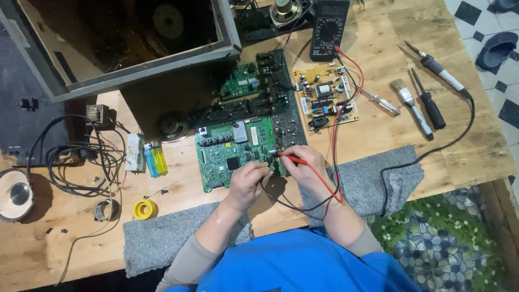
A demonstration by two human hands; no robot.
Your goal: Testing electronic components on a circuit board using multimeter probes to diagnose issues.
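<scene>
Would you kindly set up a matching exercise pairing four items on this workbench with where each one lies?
Items:
1. digital multimeter
2. small paintbrush
3. yellow tape roll
4. red test probe

Places:
A. in the right hand
B. left of the black screwdriver
C. far edge, above the tan circuit board
D. near the grey cloth, left of the green circuit board

Pairs: 1-C, 2-B, 3-D, 4-A

Wooden bench (pixel 476 146) bearing green board (pixel 232 151), yellow board (pixel 324 97), multimeter (pixel 328 30), brush (pixel 411 105), lighters (pixel 155 158), grey mats (pixel 373 178).
</scene>
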